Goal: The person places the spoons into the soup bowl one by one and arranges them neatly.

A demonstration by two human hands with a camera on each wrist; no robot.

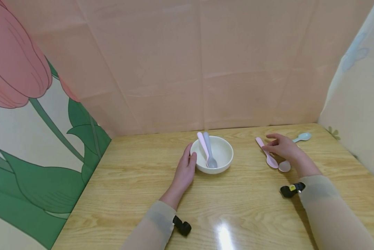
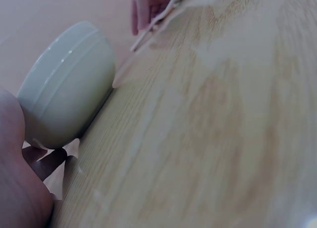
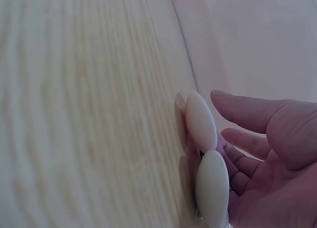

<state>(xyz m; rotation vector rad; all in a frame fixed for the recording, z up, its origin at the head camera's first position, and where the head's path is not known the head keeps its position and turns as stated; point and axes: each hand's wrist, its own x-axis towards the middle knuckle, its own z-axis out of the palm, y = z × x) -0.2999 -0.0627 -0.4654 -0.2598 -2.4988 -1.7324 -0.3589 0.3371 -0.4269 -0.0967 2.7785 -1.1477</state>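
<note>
A white bowl (image 1: 226, 156) stands on the table, with a pink spoon (image 1: 202, 141) and a grey-blue spoon (image 1: 207, 140) leaning in it. My left hand (image 1: 185, 165) holds the bowl's left side, its thumb and fingers spread around the outer wall. Over to the right, my right hand (image 1: 282, 148) hovers over several spoons, thumb and fingers apart. Its fingertips are close to the handle of another pink spoon (image 1: 271, 161); contact is hard to tell. Beside that lies a pale pinkish spoon (image 1: 284, 166), its handle hidden by the hand. A light blue-green spoon (image 1: 304, 136) lies beyond, partly covered.
The wooden table (image 1: 118, 187) meets a plain pink cloth backdrop (image 1: 162, 86) at its far edge. A flower-printed cloth (image 1: 59, 184) borders the left side and a pale printed sheet (image 1: 358, 114) the right. Light reflects off the table near the front.
</note>
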